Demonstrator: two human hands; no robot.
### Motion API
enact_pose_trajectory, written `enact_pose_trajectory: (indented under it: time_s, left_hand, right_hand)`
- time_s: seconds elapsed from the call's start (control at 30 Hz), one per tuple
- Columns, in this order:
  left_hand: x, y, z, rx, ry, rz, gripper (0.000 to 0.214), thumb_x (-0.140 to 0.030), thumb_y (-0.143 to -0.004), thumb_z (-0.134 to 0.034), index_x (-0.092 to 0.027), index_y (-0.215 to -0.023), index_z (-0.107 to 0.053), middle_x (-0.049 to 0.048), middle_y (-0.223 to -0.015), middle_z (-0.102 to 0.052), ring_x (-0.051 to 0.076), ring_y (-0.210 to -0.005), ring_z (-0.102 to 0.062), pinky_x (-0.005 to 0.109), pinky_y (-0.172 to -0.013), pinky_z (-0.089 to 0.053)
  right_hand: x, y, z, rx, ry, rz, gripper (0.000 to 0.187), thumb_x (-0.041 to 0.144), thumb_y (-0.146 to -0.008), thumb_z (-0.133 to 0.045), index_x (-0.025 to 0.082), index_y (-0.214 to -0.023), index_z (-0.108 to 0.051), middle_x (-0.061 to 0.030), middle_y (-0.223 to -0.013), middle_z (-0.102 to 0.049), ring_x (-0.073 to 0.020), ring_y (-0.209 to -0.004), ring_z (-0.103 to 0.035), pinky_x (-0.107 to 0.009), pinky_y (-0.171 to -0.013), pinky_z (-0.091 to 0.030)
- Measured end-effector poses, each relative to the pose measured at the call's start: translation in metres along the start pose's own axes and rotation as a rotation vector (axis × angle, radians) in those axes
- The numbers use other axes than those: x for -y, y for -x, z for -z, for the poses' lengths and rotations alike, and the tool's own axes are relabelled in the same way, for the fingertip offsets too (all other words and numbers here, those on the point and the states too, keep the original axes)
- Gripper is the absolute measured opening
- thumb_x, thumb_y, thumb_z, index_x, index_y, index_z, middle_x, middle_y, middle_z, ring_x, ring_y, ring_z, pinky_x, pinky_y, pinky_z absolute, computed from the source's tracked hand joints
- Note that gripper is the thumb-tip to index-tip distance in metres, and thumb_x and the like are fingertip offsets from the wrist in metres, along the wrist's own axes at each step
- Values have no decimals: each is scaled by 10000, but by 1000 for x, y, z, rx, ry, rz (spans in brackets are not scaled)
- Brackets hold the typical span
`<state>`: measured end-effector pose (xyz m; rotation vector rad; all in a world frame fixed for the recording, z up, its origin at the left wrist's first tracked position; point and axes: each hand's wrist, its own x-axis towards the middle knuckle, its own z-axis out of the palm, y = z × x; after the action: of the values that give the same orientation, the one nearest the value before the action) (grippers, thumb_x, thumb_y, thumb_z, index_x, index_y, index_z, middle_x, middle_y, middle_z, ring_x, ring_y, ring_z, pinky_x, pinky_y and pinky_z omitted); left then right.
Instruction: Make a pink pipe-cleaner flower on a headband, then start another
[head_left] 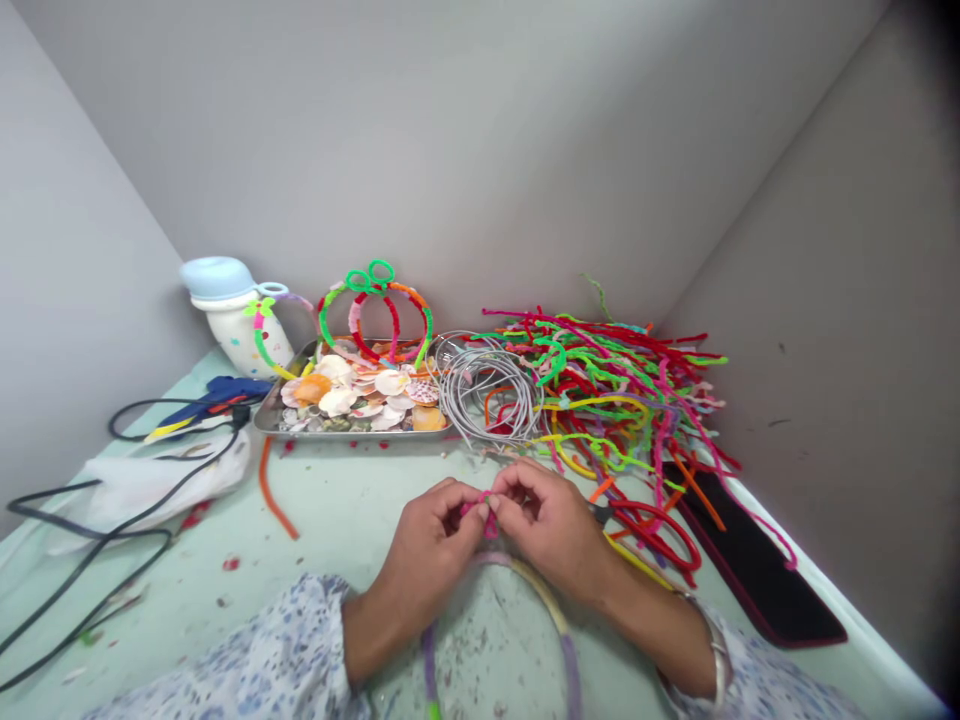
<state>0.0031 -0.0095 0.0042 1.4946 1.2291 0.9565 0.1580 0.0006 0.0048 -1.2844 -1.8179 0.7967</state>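
Between my fingertips is a short piece of bright pink pipe cleaner (491, 527), bent into a small shape that my fingers partly cover. My left hand (435, 535) pinches it from the left, thumb against forefinger. From the other side my right hand (551, 525) pinches it too, and the fingertips of both hands nearly meet. Just below them a headband hoop (551, 597), wrapped in pale pink, yellow and purple fuzzy sections, lies on the table; its top passes under the hands. Whether the pink piece touches the hoop, I cannot tell.
Behind the hands stand a metal tray of shells (352, 432), finished headbands (375, 290) and coiled grey wire (491, 395). A pipe cleaner heap (615, 370), red-handled scissors (660, 535) and black mat (780, 580) lie right. Left are a bottle (240, 320), glue gun (214, 395) and black cord (161, 510).
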Motion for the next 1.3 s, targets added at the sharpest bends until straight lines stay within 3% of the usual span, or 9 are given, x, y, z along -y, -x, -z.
enact_pose_trajectory:
  time_s: [0.3, 0.5, 0.73, 1.0, 1.3]
  left_hand:
    - [0, 0, 0, -11, 25, 46, 162, -240, -782, -540, -165, -692, -653, -3, -625, -584, 128, -570, -492, 214, -541, -364]
    - [1, -1, 0, -27, -14, 18, 156, -233, -773, -551, -160, -688, -660, -3, -634, -579, 128, -587, -497, 215, -549, -368]
    - [3, 1, -1, 63, 117, 73, 160, -250, -803, -533, -152, -866, -642, 17, -728, -627, 142, -653, -552, 231, -596, -437]
    - [2, -3, 0, 42, 180, 92, 130, -236, -803, -543, -149, -835, -634, -2, -686, -620, 106, -576, -512, 200, -539, -393]
    - [3, -3, 0, 56, 190, 93, 158, -282, -826, -552, -148, -823, -638, 1, -667, -629, 111, -578, -523, 198, -530, -378]
  right_hand:
    - [3, 1, 0, -17, 51, 91, 100, 97, -778, -549, 190, -751, -573, 17, -722, -549, -125, -660, -541, -230, -589, -428]
    - [0, 1, 0, 23, -5, 27, 70, 125, -796, -539, 191, -787, -562, 13, -725, -576, -131, -674, -560, -229, -603, -447]
    - [-1, 0, 0, 19, 0, -44, 80, 126, -785, -533, 194, -756, -562, 25, -686, -564, -123, -633, -540, -218, -564, -425]
    - [4, -1, 7, 69, -178, -78, 80, 177, -837, -501, 189, -828, -580, 15, -715, -601, -131, -663, -568, -239, -617, -449]
    - [0, -2, 1, 58, -172, -108, 55, 165, -805, -544, 187, -827, -588, 17, -708, -604, -128, -657, -569, -232, -613, -456]
